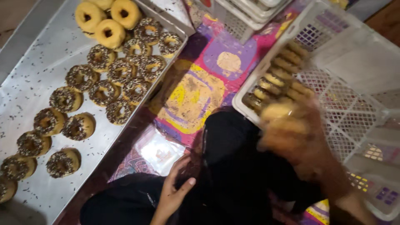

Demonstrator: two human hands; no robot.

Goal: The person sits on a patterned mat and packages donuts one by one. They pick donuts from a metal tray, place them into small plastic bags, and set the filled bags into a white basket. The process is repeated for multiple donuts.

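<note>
Metal tray (29,83), matte, flecked with sprinkles, carries ring donuts (102,87); its long axis runs lower-left to upper-right. Your left hand (173,193) rests open on dark cloth. Your right hand (291,137), blurred, clamps a pale donut (277,110) at the white lattice basket's (350,104) near rim.

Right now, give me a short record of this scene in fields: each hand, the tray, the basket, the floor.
left hand: open, resting on dark clothing over the knee
right hand: motion-blurred, at the near end of the basket, appears to hold a doughnut
metal tray: doughnuts with chocolate sprinkles, a few plain doughnuts at the far end
white basket: a row of doughnuts standing on edge
mat: colourful pattern, between tray and basket
</note>
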